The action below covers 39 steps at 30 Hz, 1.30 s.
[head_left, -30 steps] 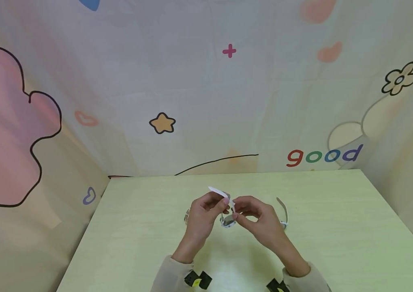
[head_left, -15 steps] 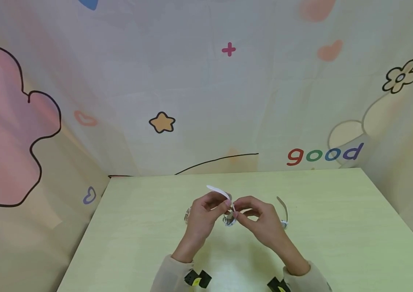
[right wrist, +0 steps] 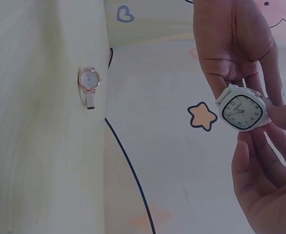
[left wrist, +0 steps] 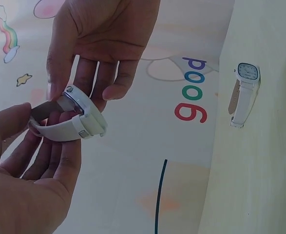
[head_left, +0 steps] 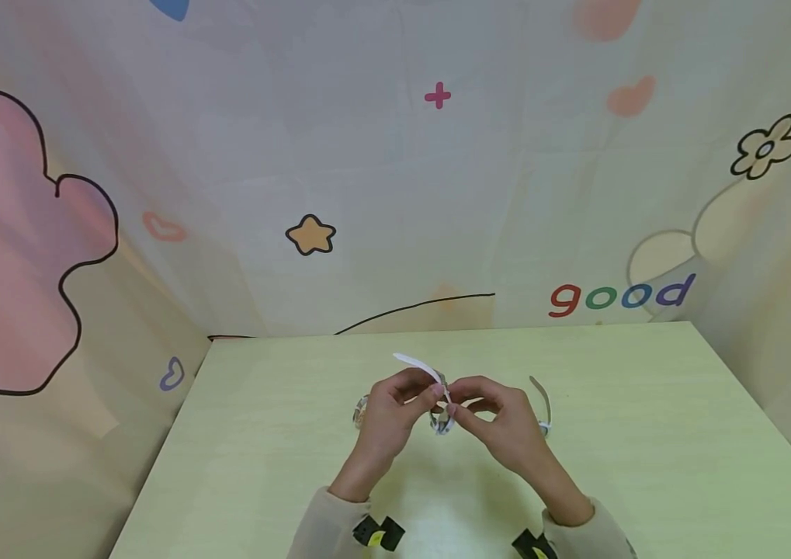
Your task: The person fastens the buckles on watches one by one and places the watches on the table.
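Observation:
A watch (head_left: 442, 425) with a white strap is held off the table between both hands. Its strap (head_left: 416, 362) sticks up past the left hand (head_left: 384, 415), whose thumb and fingers pinch the band. The right hand (head_left: 503, 423) pinches the band from the other side. In the left wrist view the watch (left wrist: 60, 132) forms a loop, its grey-brown inner side showing, between the left hand (left wrist: 30, 195) and right hand (left wrist: 104, 34). The right wrist view shows its squarish white dial (right wrist: 242, 112) with black numerals.
On the pale table (head_left: 262, 466) lies a second white-strapped watch (head_left: 545, 407), right of the hands; the left wrist view shows its squarish case (left wrist: 248, 71). A round rose-gold watch (right wrist: 89, 79) lies beside the left hand. Behind hangs a printed curtain (head_left: 381, 171).
Between the hands the watch has turned a little, and its case has shifted slightly right. The free strap end tilts slightly further left. Both hands have barely moved.

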Each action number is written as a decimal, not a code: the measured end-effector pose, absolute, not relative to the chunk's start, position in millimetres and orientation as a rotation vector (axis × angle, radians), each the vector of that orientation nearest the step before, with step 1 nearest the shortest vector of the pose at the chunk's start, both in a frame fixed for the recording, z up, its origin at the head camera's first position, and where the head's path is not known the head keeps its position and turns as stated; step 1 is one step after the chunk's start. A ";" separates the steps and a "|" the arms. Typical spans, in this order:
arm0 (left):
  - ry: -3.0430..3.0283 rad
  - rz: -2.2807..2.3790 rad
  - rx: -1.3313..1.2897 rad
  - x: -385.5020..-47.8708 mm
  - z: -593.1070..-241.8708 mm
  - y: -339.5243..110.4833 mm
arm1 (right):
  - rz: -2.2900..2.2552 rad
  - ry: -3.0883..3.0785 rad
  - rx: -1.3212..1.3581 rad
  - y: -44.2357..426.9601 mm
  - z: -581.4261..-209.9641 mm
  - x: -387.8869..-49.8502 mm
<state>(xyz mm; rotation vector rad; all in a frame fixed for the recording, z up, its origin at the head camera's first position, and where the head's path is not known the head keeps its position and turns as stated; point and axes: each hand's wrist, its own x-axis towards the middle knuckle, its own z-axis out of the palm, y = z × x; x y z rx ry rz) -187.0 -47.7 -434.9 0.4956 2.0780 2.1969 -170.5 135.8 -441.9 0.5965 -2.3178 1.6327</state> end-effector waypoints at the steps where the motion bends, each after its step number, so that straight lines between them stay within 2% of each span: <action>1: 2.084 2.195 0.504 -187.2 -435.0 -47.6 | 1.637 -2.315 0.595 135.8 -442.2 -170.6; 22: 2.159 2.157 0.489 -184.3 -433.4 -48.7 | 1.714 -2.290 0.538 143.2 -439.7 -169.0; 39: 2.427 2.038 0.658 -184.2 -444.2 -48.2 | 1.831 -2.267 0.527 143.9 -434.8 -170.3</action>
